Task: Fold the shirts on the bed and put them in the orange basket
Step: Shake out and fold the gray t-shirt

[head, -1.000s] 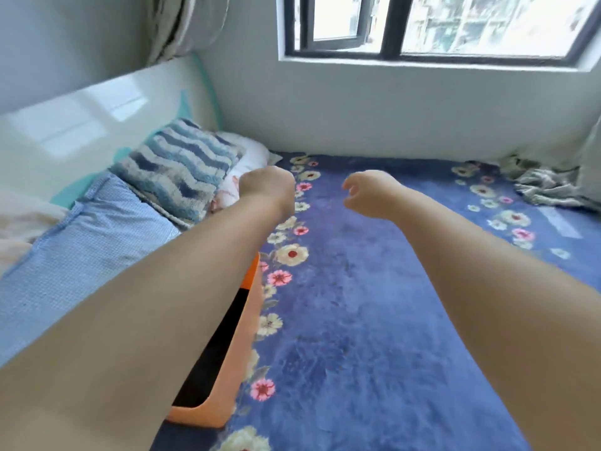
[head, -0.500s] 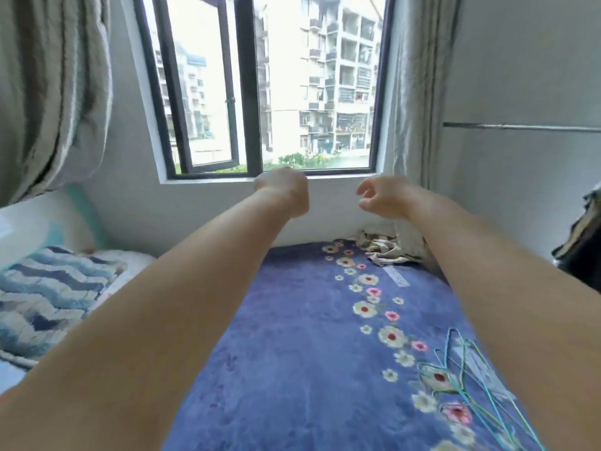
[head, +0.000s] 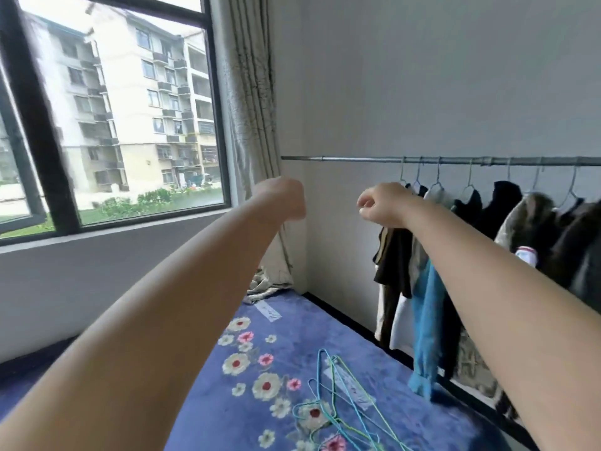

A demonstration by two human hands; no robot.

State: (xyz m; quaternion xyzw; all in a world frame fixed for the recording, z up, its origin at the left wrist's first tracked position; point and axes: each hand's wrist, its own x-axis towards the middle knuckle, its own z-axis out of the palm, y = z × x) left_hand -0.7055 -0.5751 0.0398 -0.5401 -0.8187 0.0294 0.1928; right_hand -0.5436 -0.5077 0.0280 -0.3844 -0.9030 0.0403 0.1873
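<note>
I see the window (head: 113, 118) at left. My left hand (head: 283, 201) hangs curled, its grip empty; my right hand (head: 382, 205), fingers curled, holds nothing. Wire hangers (head: 328, 405) lie near the bed's (head: 201, 402) right edge; shirts (head: 422, 288) hang on the rail (head: 357, 159) beyond it.

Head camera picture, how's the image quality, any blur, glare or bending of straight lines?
Head view: daylight through the window leaves the building outside pale and washed out; the window frame and the clothes rail bow from wide-angle distortion; the hanging clothes at right are smeared by motion blur; both hands, left hand and right hand, look soft-edged.
</note>
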